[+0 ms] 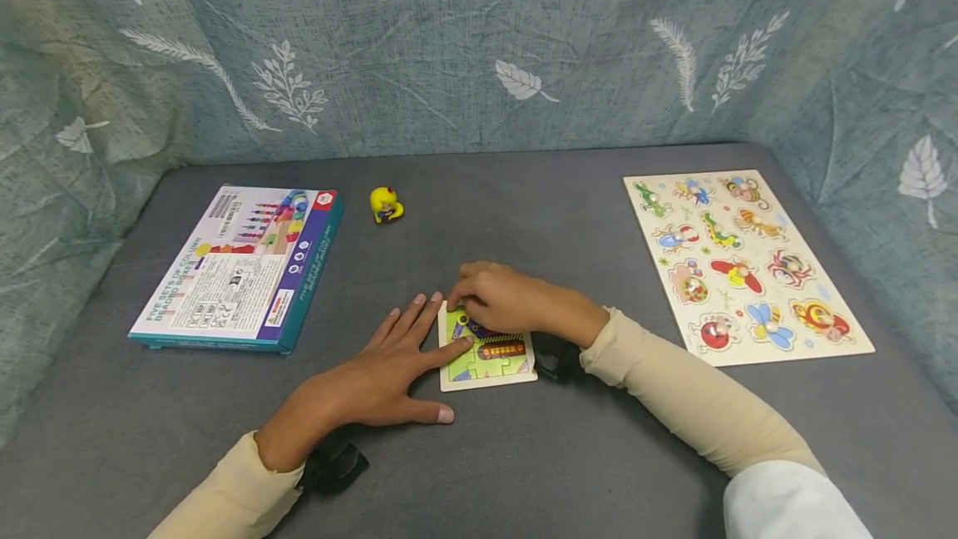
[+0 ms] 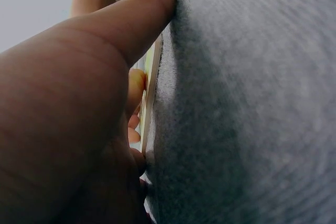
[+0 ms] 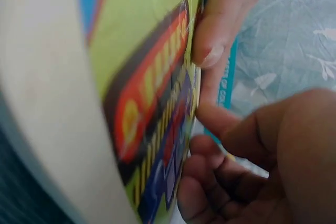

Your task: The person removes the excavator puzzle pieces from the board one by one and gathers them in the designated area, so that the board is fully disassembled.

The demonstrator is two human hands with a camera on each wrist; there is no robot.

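Observation:
A small jigsaw puzzle [image 1: 490, 368] in a pale frame lies flat on the grey tabletop, with a green, red and purple picture. My left hand [image 1: 377, 377] spreads beside it, its index fingertip on the picture. The left thumb [image 2: 123, 17] is extended along the table, apart from the frame. My right hand [image 1: 494, 298] covers the puzzle's far left part. Its fingers [image 3: 194, 195] are bent, and thumb and fingertips touch the puzzle's surface. Whether they pinch a single piece is hidden. The puzzle [image 3: 147, 98] fills the left half of the right wrist view.
At the left lies a boxed bead set [image 1: 235, 269] with teal sides. A small yellow toy figure [image 1: 385, 205] stands beyond the hands. A wooden insect puzzle board [image 1: 748, 264] lies at the right. Behind the table hangs a leaf-patterned curtain [image 1: 479, 48].

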